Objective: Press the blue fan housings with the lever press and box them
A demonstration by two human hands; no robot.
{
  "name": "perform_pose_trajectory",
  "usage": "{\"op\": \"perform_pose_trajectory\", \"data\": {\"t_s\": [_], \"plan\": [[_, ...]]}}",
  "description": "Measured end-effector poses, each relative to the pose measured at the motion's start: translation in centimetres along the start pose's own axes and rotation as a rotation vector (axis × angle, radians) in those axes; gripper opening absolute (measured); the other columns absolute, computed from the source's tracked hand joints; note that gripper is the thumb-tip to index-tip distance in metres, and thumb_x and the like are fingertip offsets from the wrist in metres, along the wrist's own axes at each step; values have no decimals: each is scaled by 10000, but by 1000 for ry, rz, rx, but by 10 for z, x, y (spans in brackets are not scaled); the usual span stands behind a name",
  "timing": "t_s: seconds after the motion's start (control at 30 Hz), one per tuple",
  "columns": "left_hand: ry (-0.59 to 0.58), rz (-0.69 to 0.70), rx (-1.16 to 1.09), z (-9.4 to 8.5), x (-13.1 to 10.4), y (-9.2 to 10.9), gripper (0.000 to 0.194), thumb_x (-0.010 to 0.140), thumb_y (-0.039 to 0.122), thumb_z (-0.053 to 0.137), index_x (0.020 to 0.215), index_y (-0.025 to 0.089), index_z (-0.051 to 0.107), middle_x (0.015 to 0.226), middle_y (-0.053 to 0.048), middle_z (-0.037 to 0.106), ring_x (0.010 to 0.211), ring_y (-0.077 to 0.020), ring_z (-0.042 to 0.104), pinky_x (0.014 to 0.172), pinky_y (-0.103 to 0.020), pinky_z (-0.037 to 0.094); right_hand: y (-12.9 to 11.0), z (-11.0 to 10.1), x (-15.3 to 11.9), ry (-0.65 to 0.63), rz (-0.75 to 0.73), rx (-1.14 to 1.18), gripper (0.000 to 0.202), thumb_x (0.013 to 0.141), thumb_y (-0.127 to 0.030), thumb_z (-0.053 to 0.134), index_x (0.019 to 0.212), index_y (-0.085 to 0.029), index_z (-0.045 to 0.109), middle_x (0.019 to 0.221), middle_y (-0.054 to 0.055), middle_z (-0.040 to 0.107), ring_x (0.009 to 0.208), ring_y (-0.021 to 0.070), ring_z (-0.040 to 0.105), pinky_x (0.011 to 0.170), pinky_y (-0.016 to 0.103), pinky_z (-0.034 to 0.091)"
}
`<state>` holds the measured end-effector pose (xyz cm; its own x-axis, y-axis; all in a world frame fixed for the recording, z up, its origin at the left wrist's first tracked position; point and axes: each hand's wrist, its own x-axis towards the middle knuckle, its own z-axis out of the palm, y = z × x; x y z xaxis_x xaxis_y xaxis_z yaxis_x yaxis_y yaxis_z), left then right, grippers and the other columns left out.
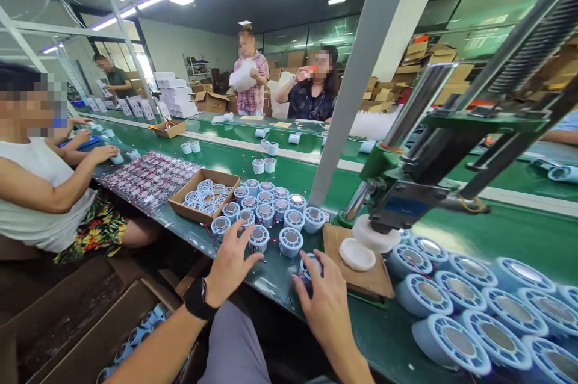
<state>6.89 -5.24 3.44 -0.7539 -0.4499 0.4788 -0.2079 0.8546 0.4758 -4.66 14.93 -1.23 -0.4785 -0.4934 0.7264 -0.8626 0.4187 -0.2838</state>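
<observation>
My left hand (229, 263), with a dark watch on the wrist, is open with fingers spread. It hovers at the front of a cluster of light-blue round plastic housings with grey metal discs on top, nearest to one housing (259, 238). My right hand (326, 295) has its thumb and fingers around another light-blue housing (310, 266) at the table's front edge; the fingers partly hide it. Just right of that hand, a hand press (397, 197) stands over a brown board (336, 245) bearing a white round pad (357, 254).
More housings (492, 336) crowd the right side. Left of the cluster are a cardboard box (180, 206) of light-blue rings and a sheet of small parts (151, 179). An open carton (108, 336) stands below left. A co-worker (40, 191) sits left; other people are behind the green conveyor (217, 152).
</observation>
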Motion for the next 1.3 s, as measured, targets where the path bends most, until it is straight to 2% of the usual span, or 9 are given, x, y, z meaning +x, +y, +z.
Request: {"op": "perform_pose_trajectory", "data": {"t_s": [0.2,0.37,0.5,0.6,0.7,0.87,1.0,1.13,1.3], "plan": [[-59,-178,-22,-74,104,-71,204,923,322,638,926,121,673,943,-49,675,1001,-209,642,1035,-404,471,11,-22,-20,-81,-17,165,166,946,-248,494,1042,-204,621,1223,101,590,1111,234,588,895,416,552],[-232,-239,-67,-78,144,-114,286,954,406,615,925,123,647,851,-21,662,738,-136,640,739,-322,563,27,-54,-37,-46,-10,175,153,937,-242,502,1040,-227,615,1231,81,609,1107,221,620,874,384,578],[-205,-200,-63,-94,147,-110,303,889,400,677,755,134,625,675,19,606,662,-143,616,756,-333,544,51,-70,-53,-18,-12,136,185,919,-246,532,1085,-230,612,1249,86,612,1090,223,649,860,359,595],[-102,-125,-71,-107,130,-74,232,770,344,687,628,206,567,607,5,590,703,-225,646,818,-394,536,59,-75,-59,-45,45,110,260,906,-226,528,1158,-227,593,1314,93,577,1142,223,642,876,342,600],[-80,56,-167,-81,81,-9,57,731,282,581,705,248,543,984,-48,720,1003,-281,670,943,-423,515,52,-74,-55,-30,118,149,283,892,-207,514,1163,-219,594,1316,103,569,1154,214,641,885,327,597],[-463,382,-190,30,-14,81,363,698,67,459,983,238,606,1070,-73,718,980,-232,692,861,-346,568,43,-71,-47,-100,192,284,293,848,-161,515,1113,-187,637,1278,130,580,1140,195,641,926,294,567],[-379,291,-25,86,-30,84,349,728,25,463,1014,185,584,1179,-138,664,1133,-289,629,973,-458,532,46,-78,-52,-125,248,336,310,827,-159,520,1113,-174,639,1290,143,561,1156,198,621,959,308,547],[-433,328,-31,79,-17,68,159,761,145,614,896,197,548,1391,-159,548,1279,-360,515,1017,-561,483,47,-85,-58,-148,293,369,342,810,-148,518,1129,-180,638,1318,140,543,1175,203,603,988,334,532],[-601,468,-146,70,-5,60,286,804,171,611,1081,205,550,1458,-131,510,1388,-317,426,1118,-540,407,47,-81,-60,-135,343,376,290,840,-199,568,1117,-198,655,1335,128,535,1207,215,583,1013,364,521]]}}
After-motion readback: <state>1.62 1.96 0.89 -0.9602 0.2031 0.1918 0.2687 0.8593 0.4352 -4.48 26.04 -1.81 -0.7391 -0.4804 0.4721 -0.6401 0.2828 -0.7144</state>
